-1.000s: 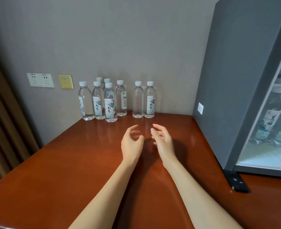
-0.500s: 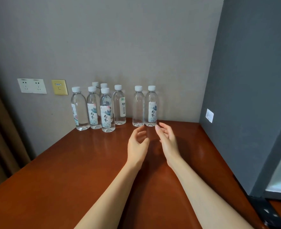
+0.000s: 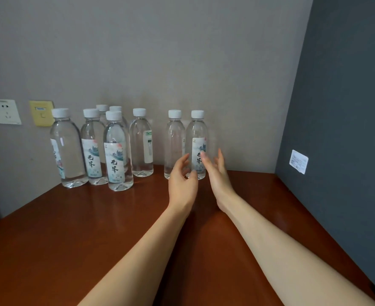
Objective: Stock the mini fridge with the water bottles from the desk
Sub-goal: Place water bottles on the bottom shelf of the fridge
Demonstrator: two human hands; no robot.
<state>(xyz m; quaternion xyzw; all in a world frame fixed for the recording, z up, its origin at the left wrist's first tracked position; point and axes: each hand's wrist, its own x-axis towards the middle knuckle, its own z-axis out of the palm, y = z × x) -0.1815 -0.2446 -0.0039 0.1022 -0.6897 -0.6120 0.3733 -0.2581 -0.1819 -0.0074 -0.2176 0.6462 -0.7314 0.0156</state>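
Several clear water bottles with white caps stand upright on the brown desk (image 3: 71,228) against the wall. A group of them (image 3: 116,151) is at the left. Two stand apart at the right: one (image 3: 174,138) and the rightmost labelled bottle (image 3: 197,133). My left hand (image 3: 182,184) and my right hand (image 3: 217,175) are both open, palms facing each other, right in front of these two bottles and holding nothing. Whether the fingertips touch the bottles I cannot tell. The grey side of the mini fridge (image 3: 340,129) fills the right; its inside is out of view.
A white socket plate (image 3: 1,111) and a yellow wall plate (image 3: 42,112) sit on the wall left of the bottles. A small white sticker (image 3: 298,161) is on the fridge's side. The fridge stands on the desk's right part.
Both hands have moved forward from mid-desk up to the two right-hand bottles. The view has turned left, so the fridge's open front and the bottles inside have left the frame.
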